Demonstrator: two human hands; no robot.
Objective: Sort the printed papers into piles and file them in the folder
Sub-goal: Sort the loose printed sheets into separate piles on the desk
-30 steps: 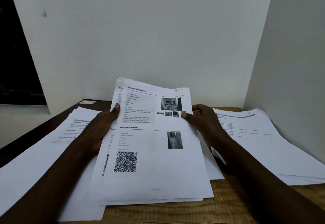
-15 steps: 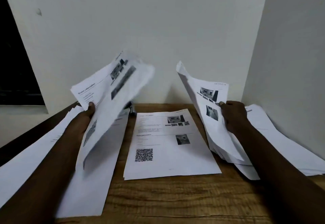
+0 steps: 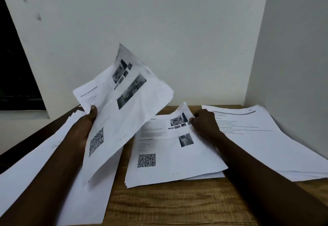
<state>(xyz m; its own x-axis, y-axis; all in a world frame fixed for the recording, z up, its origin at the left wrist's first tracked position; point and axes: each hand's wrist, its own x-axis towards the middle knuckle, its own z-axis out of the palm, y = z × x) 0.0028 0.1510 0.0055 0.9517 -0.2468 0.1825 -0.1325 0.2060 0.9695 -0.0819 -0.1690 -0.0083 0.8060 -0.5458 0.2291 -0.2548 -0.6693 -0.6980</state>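
A: Quick, where's everything?

B: Left hand (image 3: pixel 86 130) at 9 o'clock, thumb on top, gripping a held sheaf (image 3: pixel 127 108) that's up off the table (image 3: pixel 177 206) & tilted, QR code (image 3: pixel 96 141) down by the wrist. Right hand (image 3: pixel 204 123) sits at 2 o'clock on the centre pile (image 3: pixel 174 162), fingers curled on its right edge. Looks like a pinch, thumb's hidden tho.

A: So the step is?

B: My guess: laying the sheaf on the pile w/ the same print layout. The centre pile's top page looks like a match.

A: Tips?

B: Bring it down flat, not corner first, or it'll shove the loose top pages. Right hand should pin the pile while the sheaf lands, then square the edges w/ both hands. Paper's floppy, so support it from below.

A: Counts?

B: 3 piles lying on the table: left pile (image 3: pixel 88 201) at 8 o'clock, partly covered, centre pile at 6, right pile (image 3: pixel 257 140) at 3, close to the wall (image 3: pixel 292 66). Plus 1 sheaf in the air. 2 hands. 2 QR codes showing. Sheets per pile: can't count, edges too thin. Folder: 0 in view.
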